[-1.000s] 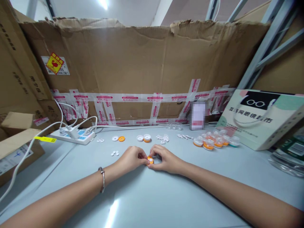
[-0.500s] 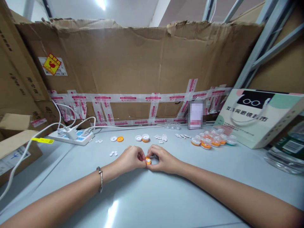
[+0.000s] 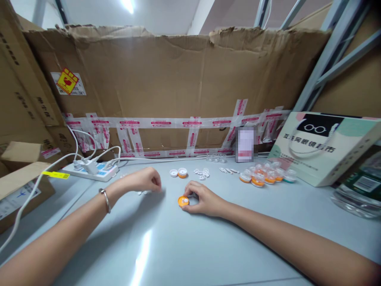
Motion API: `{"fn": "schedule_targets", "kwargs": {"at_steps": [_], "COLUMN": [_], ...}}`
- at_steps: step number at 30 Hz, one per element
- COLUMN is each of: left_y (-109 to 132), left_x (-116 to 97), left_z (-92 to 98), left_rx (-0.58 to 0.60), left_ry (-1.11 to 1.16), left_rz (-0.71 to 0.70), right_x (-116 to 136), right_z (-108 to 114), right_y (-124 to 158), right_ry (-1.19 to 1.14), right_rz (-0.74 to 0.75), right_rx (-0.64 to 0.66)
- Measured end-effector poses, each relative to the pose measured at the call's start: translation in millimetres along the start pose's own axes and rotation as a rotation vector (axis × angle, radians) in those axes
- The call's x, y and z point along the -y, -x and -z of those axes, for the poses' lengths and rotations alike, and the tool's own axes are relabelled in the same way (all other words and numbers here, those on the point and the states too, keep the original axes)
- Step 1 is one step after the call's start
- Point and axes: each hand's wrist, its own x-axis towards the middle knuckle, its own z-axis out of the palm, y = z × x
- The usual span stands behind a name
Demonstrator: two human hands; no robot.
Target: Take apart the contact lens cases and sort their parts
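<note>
My right hand (image 3: 204, 200) pinches a small round orange case part (image 3: 180, 201) by its right side, low over the table. Small whitish pieces lie inside this part. My left hand (image 3: 148, 180) hangs over the table further left, its fingers curled downward and slightly blurred; whether anything is in them is hidden. Beneath it, a few small white discs (image 3: 144, 192) show only in part. Behind the hands lie a white ring (image 3: 173, 173), a white-and-orange round piece (image 3: 182, 173) and a cluster of small white flat parts (image 3: 202, 173).
Several clear-topped round cases (image 3: 258, 180) are grouped at the right, near white slim parts (image 3: 229, 171) and clear caps (image 3: 216, 158). A power strip (image 3: 91, 171) with cables stands left. A paper bag (image 3: 321, 147), a bottle (image 3: 361, 186) and a cardboard wall (image 3: 178, 79) border the table.
My left hand has come off the orange part and moved left and away from me, covering the white and orange rings there. The right hand keeps its hold in nearly the same place.
</note>
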Motion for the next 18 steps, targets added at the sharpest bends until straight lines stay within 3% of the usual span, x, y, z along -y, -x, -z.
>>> {"fn": "schedule_targets", "kwargs": {"at_steps": [3, 7, 14, 18], "left_y": [4, 4, 6, 10], "left_x": [20, 34, 33, 20], "left_z": [17.2, 22.5, 23.9, 24.1], "left_rx": [0.122, 0.203, 0.184, 0.077], "left_ry": [-0.089, -0.143, -0.201, -0.257], "left_rz": [0.027, 0.023, 0.032, 0.026], "right_x": [0, 0, 1, 4], "right_z": [0, 0, 0, 1], "right_y": [0, 1, 0, 0], "right_ry": [-0.007, -0.006, -0.022, -0.019], "right_rz": [-0.008, -0.014, -0.016, -0.027], "right_rx": [0.007, 0.016, 0.014, 0.016]}}
